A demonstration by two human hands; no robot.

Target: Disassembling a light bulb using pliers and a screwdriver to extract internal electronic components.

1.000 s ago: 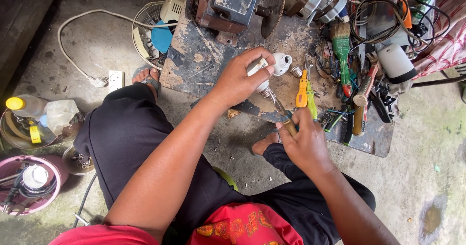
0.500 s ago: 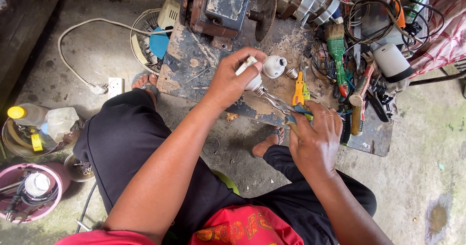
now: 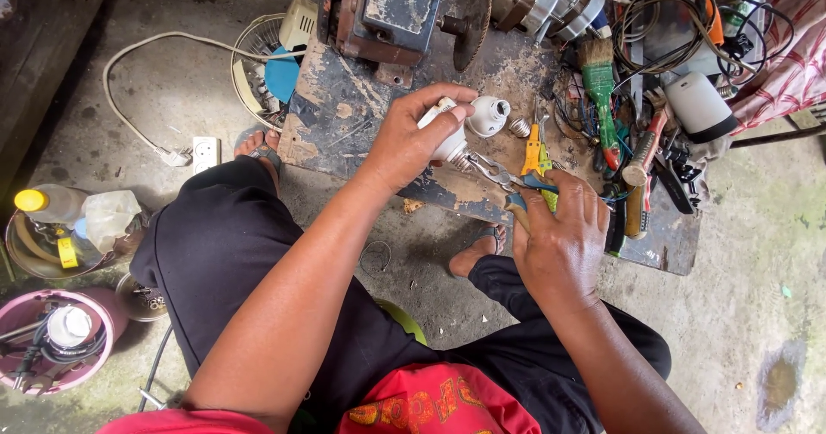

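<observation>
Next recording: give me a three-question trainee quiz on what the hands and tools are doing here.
1. True or false: the left hand grips a white bulb housing.
2. Which tool does the right hand hold? A) hammer B) pliers C) paintbrush
3. What colour are the bristle-brush handle and the small cutters lying on the board?

Key: 1 true; 2 B, jaws at the housing's base; 3 green, yellow.

Soft, even daylight; frame sharp overall.
No hard shadows, only faint soft ones under the forearms on the concrete floor (image 3: pixel 757 253). Mild glare on the white cylinder (image 3: pixel 701 107) top right. Wide-angle bending at the edges. Top-left corner darker. Left hand (image 3: pixel 413 137) and right hand (image 3: pixel 561 236) in focus, no motion blur.
</observation>
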